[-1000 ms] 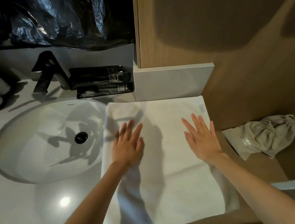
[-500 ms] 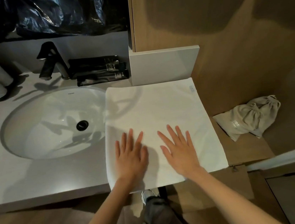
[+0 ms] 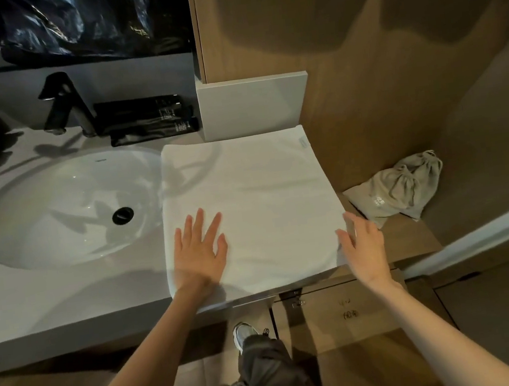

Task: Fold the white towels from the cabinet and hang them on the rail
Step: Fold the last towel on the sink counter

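Note:
A white towel [image 3: 254, 199] lies spread flat on the counter to the right of the sink, its near edge hanging slightly over the counter's front. My left hand [image 3: 199, 254] presses flat on the towel's near left part, fingers spread. At the towel's near right edge, my right hand [image 3: 363, 243] has its thumb on top of the cloth and its fingers along the edge, pinching it. No rail or cabinet interior is in view.
A white oval sink [image 3: 66, 209] with a black faucet [image 3: 64, 104] lies to the left. Black tubes [image 3: 148, 119] lie behind the towel near a white block [image 3: 252, 106]. A grey drawstring bag [image 3: 400, 187] rests on the wooden shelf [image 3: 406, 238] to the right.
My right hand slid from the towel's middle out to its near right edge and took hold of it. My left hand stayed flat on the near left part.

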`<state>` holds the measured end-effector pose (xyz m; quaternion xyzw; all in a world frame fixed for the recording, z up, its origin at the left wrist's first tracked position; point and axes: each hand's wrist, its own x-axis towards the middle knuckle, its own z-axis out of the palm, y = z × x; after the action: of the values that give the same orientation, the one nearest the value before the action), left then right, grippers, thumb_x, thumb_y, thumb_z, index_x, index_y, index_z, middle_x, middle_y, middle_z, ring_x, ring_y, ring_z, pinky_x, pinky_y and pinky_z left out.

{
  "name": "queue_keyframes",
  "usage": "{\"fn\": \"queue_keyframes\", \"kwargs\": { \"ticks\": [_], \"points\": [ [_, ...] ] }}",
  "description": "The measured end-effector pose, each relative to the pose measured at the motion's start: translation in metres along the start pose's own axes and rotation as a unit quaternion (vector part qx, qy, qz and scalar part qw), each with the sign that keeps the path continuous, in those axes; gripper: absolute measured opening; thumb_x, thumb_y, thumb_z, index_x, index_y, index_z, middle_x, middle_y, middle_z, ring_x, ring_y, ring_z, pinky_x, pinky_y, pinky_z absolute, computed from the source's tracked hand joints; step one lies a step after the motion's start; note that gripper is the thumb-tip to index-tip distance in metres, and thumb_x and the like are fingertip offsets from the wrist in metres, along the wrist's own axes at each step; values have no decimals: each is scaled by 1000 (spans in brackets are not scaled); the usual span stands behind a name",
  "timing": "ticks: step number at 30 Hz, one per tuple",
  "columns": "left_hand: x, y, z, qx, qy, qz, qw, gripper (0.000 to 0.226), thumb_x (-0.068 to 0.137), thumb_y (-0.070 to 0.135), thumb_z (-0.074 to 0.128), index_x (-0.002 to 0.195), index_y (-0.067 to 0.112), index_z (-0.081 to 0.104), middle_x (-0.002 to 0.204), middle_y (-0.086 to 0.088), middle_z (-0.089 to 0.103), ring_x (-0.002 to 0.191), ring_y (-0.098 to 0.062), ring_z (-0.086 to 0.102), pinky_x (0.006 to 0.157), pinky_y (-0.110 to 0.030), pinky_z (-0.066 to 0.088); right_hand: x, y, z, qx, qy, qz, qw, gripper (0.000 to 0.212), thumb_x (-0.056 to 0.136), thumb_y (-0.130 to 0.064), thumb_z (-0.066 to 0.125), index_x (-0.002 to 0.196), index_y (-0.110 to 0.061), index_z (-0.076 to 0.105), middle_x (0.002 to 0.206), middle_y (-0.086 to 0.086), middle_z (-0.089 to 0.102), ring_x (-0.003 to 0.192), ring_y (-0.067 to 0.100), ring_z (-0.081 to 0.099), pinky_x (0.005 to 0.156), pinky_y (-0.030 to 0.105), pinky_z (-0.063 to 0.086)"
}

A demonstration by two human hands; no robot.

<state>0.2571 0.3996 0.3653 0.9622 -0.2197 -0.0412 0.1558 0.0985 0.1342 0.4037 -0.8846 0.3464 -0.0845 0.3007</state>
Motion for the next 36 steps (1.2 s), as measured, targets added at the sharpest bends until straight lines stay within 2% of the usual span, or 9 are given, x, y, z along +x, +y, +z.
{"fn": "queue_keyframes", "kwargs": {
  "ticks": [3,7,11,15,17,22,27,31,36],
  "points": [
    [0,2,-2,-4,-4,-2,1000,65,88,56,0,151,42,11,161,5,-1,148,-17,-7,120,-37,-7,-6,-3,-8,49,-14,63,997,52,98,-27,53,145,-14,34,142,13,37,127,30,42,102,37,37],
    [-1,1,-3,-1,-1,8,1000,64,90,56,1,151,41,12,161,4,1,148,-18,-6,119,-37,-7,-4,-1,-16,69,-60,28,995,47,97,-11,55,140,-11,39,134,11,53,125,30,49,101,40,42],
    [-2,-1,-4,0,5,18,1000,62,92,55,3,151,41,13,161,4,2,149,-18,-4,120,-37,-5,-9,9,-21,59,-35,19,997,36,96,-7,54,131,-14,48,115,10,60,105,29,57,90,40,45],
    [-1,-1,-4,2,-6,20,1000,62,92,55,2,151,40,11,161,5,-2,148,-18,-7,120,-38,-6,-11,5,-11,8,-12,33,999,38,95,-2,51,130,-16,50,129,13,48,116,29,46,89,31,39],
    [-2,2,-7,-3,-19,13,1000,55,98,50,8,152,38,9,161,4,-5,148,-19,-10,120,-39,-8,-12,-8,-8,-94,17,0,995,42,91,-2,54,131,-17,53,135,14,42,121,31,37,95,38,39],
    [-10,25,-8,-14,17,8,1000,57,98,44,6,153,30,13,161,2,2,148,-21,-7,118,-40,-9,-13,-56,27,-159,-24,-216,963,45,96,-14,54,139,-22,48,153,7,35,143,27,28,117,55,22],
    [-19,39,5,-14,21,27,999,60,94,48,3,150,35,22,159,6,14,147,-15,1,119,-38,-5,-13,-93,82,-217,-133,-200,946,52,101,-44,13,153,-40,12,163,-3,-2,150,26,-7,116,53,-11],
    [-25,11,3,-20,83,72,994,48,98,38,29,142,27,45,151,-2,39,143,-23,29,118,-43,19,1,-75,87,-261,-127,-266,919,56,96,-57,-1,151,-48,6,161,-12,-4,150,22,-8,120,48,-6],
    [-32,-13,-5,13,41,95,995,54,97,43,21,148,30,34,156,1,25,146,-20,20,120,-37,12,28,-32,55,-257,-112,-260,924,54,97,-61,5,150,-50,7,161,-14,-2,149,14,-11,121,40,-6]
  ]
}}
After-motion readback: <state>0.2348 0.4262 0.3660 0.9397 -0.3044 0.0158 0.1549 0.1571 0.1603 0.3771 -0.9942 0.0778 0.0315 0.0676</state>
